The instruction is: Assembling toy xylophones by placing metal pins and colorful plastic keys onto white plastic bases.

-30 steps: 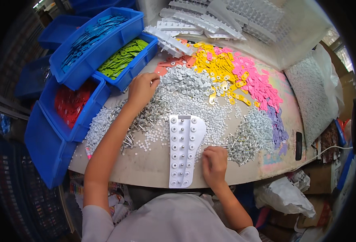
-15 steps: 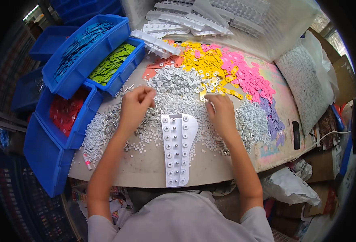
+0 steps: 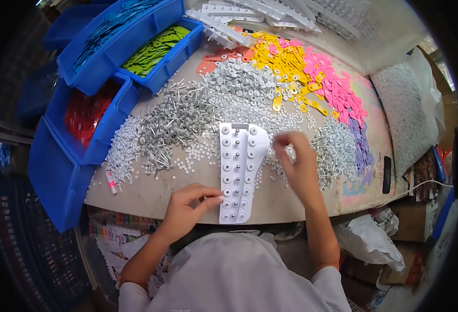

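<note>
A white plastic jig point(image 3: 262, 148), rounded at its upper right, lies upright in front of me on the table. Two columns of white ring-shaped pieces sit on it, with a line of metal pins between them. My left hand point(image 3: 184, 210) is at the jig's lower left edge, thumb and forefinger pinched together; whatever small thing they hold is too small to name. To the right of the jig, my right hand point(image 3: 300, 164) hovers over loose white discs with curled fingers, slightly blurred. Its fingertips are drawn together and their contents are hidden.
Behind the jig are heaps of grey-white caps point(image 3: 239, 80), metal rivets point(image 3: 174, 122), yellow tabs point(image 3: 283, 60), pink tabs point(image 3: 333, 83) and purple tabs point(image 3: 361, 148). Blue bins point(image 3: 158, 78) stand at the left. A bag of white pellets point(image 3: 408, 104) leans at the right.
My left hand has come down from the heaps to the jig's lower left edge. My right hand has shifted slightly right and down. The whole view has shifted.
</note>
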The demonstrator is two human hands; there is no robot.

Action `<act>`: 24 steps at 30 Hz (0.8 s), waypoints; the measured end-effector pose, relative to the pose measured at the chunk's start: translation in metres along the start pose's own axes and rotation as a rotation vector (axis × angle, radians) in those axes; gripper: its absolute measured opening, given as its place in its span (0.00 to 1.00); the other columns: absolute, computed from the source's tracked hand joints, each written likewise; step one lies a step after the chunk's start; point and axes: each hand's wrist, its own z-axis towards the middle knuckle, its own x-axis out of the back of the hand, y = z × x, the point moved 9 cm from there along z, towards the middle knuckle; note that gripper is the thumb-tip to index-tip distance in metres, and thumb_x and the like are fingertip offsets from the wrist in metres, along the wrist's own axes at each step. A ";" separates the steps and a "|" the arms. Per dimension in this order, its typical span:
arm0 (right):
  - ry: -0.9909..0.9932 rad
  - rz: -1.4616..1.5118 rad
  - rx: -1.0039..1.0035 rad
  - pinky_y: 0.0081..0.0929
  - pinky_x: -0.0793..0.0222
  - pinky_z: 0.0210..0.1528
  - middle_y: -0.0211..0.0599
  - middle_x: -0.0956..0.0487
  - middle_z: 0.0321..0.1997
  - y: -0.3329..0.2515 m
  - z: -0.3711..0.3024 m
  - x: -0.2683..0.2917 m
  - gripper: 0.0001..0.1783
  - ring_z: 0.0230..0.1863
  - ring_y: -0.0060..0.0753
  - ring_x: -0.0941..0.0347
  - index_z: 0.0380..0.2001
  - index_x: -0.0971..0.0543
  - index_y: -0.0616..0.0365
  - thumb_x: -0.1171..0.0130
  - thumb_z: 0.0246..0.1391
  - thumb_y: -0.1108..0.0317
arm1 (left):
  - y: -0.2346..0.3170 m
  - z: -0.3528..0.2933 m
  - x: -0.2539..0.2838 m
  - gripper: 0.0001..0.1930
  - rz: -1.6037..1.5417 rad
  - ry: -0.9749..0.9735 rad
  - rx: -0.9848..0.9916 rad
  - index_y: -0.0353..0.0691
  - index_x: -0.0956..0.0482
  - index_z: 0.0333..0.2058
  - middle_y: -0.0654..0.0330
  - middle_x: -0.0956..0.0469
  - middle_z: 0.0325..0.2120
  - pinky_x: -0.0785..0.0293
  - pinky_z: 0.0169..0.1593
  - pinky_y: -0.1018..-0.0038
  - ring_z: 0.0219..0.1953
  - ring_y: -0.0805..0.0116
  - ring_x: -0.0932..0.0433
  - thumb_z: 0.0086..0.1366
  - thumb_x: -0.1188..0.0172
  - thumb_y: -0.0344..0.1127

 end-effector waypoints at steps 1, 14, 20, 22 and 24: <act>-0.117 0.042 -0.024 0.39 0.29 0.52 0.42 0.19 0.39 -0.015 -0.017 -0.008 0.06 0.45 0.47 0.23 0.38 0.18 0.60 0.36 0.57 0.79 | 0.002 -0.004 -0.001 0.05 0.003 -0.016 -0.048 0.34 0.11 0.37 0.60 0.15 0.37 0.24 0.46 0.72 0.41 0.67 0.19 0.62 0.30 0.22; -0.299 0.190 -0.202 0.36 0.31 0.52 0.37 0.18 0.41 -0.040 -0.102 -0.042 0.05 0.47 0.43 0.25 0.38 0.17 0.61 0.34 0.57 0.78 | 0.008 -0.016 -0.028 0.05 0.271 0.059 -0.279 0.36 0.14 0.35 0.57 0.22 0.31 0.27 0.43 0.67 0.37 0.59 0.23 0.60 0.29 0.23; -0.303 0.139 -0.161 0.39 0.30 0.49 0.41 0.21 0.40 -0.035 -0.106 -0.055 0.05 0.46 0.48 0.26 0.38 0.18 0.61 0.34 0.58 0.77 | -0.001 -0.011 -0.027 0.07 0.185 0.136 -0.215 0.35 0.15 0.37 0.58 0.21 0.31 0.27 0.39 0.65 0.33 0.57 0.22 0.59 0.29 0.24; -0.222 0.232 -0.344 0.39 0.29 0.45 0.43 0.21 0.40 -0.021 -0.114 -0.056 0.05 0.43 0.50 0.26 0.38 0.18 0.62 0.34 0.58 0.78 | 0.004 -0.011 -0.028 0.09 0.301 0.140 -0.345 0.36 0.15 0.38 0.59 0.21 0.30 0.27 0.38 0.65 0.32 0.58 0.23 0.59 0.27 0.25; -0.193 0.162 -0.248 0.39 0.28 0.44 0.43 0.22 0.40 -0.023 -0.117 -0.057 0.07 0.43 0.49 0.25 0.39 0.18 0.62 0.33 0.56 0.78 | 0.011 -0.015 -0.031 0.11 0.416 0.140 -0.475 0.37 0.14 0.40 0.60 0.22 0.29 0.27 0.36 0.64 0.32 0.58 0.23 0.58 0.26 0.27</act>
